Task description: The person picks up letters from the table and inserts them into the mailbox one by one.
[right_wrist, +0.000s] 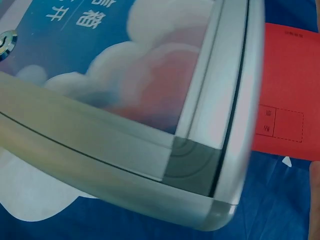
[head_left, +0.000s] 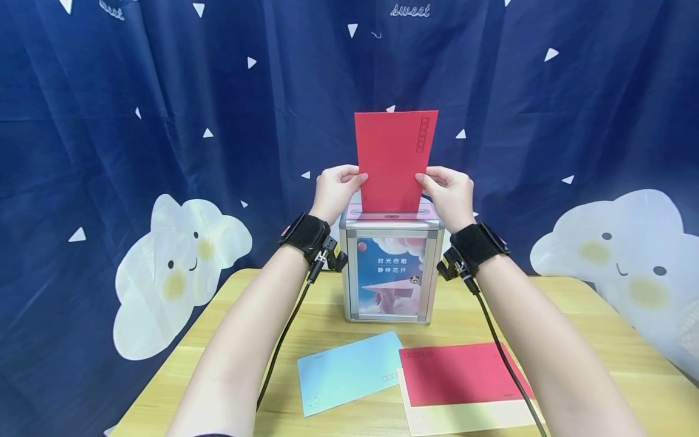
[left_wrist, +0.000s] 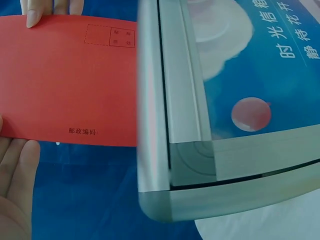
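A red envelope point(head_left: 394, 155) stands upright over the slotted pink top of a silver-framed letter box point(head_left: 352, 276). My left hand point(head_left: 335, 189) pinches its left edge, thumb on the near face. On the opposite edge my right hand point(head_left: 453, 191) pinches it at about the same height. The envelope's lower end meets the slot, and that edge is hidden. In the left wrist view the envelope point(left_wrist: 65, 80) shows printed stamp boxes, with fingers point(left_wrist: 17, 165) along its side. The right wrist view has the box's metal corner point(right_wrist: 192, 165) in front of the envelope point(right_wrist: 290, 85).
On the wooden table point(head_left: 229, 328) before the box lies a light blue envelope point(head_left: 349, 373). Right of it, another red envelope point(head_left: 464, 373) overlaps a cream envelope point(head_left: 469, 417). A dark blue curtain point(head_left: 306, 79) hangs behind. Black cables point(head_left: 284, 334) run from both wrists.
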`<action>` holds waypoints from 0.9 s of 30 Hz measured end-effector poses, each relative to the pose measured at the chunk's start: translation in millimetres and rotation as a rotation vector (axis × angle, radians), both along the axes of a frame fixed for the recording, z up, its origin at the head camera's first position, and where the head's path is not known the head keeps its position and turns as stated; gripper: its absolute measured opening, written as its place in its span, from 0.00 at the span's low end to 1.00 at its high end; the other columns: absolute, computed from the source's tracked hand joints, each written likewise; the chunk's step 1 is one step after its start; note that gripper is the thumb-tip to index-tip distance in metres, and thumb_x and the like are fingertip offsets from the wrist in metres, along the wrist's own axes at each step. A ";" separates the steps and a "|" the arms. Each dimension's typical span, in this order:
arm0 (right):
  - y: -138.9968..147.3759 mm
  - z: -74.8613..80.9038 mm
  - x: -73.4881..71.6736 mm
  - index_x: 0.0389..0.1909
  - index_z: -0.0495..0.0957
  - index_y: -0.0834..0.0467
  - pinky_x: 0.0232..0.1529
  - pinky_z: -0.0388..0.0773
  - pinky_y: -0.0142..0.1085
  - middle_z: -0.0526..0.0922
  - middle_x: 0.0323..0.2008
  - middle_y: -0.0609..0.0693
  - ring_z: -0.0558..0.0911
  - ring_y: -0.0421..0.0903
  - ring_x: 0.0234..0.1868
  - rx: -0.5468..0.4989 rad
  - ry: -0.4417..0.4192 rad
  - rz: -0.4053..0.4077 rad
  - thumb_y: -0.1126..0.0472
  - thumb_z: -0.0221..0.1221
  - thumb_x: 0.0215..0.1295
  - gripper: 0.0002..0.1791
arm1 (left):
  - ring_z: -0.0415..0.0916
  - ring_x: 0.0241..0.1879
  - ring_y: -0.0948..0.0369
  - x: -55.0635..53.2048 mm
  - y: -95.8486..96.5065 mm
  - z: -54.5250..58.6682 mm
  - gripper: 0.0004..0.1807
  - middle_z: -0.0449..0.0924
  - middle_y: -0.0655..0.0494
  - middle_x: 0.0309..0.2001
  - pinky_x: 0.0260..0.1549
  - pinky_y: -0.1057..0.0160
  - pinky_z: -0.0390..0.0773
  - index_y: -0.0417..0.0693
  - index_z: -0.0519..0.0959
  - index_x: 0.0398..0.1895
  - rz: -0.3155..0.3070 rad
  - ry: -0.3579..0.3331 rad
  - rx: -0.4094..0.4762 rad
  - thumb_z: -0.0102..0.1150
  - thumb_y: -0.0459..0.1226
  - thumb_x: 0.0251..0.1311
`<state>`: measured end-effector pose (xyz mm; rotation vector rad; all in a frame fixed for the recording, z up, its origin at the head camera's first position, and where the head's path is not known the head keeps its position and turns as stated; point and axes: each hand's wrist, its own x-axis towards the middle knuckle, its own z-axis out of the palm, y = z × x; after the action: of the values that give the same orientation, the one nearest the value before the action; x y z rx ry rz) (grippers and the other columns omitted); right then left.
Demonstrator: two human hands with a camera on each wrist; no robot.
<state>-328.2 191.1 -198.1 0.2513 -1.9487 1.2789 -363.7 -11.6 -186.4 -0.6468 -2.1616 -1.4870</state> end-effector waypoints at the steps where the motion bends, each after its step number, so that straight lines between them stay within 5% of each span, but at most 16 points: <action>1: 0.4 -0.6 -0.2 0.42 0.81 0.66 0.40 0.79 0.32 0.84 0.38 0.61 0.84 0.44 0.35 0.003 -0.008 -0.001 0.59 0.62 0.58 0.15 | 0.80 0.41 0.60 -0.3 0.3 -0.9 0.14 0.84 0.48 0.41 0.49 0.61 0.75 0.43 0.81 0.44 -0.001 -0.003 -0.004 0.59 0.40 0.58; 15: 5.3 -9.8 -1.4 0.42 0.81 0.64 0.43 0.80 0.38 0.85 0.37 0.59 0.83 0.46 0.37 0.068 -0.075 -0.025 0.55 0.61 0.59 0.16 | 0.81 0.40 0.59 -8.8 3.8 -14.0 0.15 0.83 0.47 0.42 0.50 0.57 0.73 0.42 0.81 0.44 0.004 -0.034 -0.032 0.59 0.41 0.59; 27: 6.4 4.4 6.3 0.45 0.80 0.63 0.46 0.78 0.38 0.84 0.39 0.59 0.83 0.44 0.39 0.057 0.001 -0.005 0.54 0.62 0.58 0.19 | 0.80 0.42 0.58 -13.1 2.6 -29.1 0.17 0.81 0.46 0.46 0.50 0.58 0.74 0.41 0.80 0.46 -0.005 -0.036 -0.063 0.60 0.41 0.58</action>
<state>-321.9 197.4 -193.7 0.2748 -1.9861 1.2206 -376.8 -9.0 -215.5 -0.6516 -2.2434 -1.4492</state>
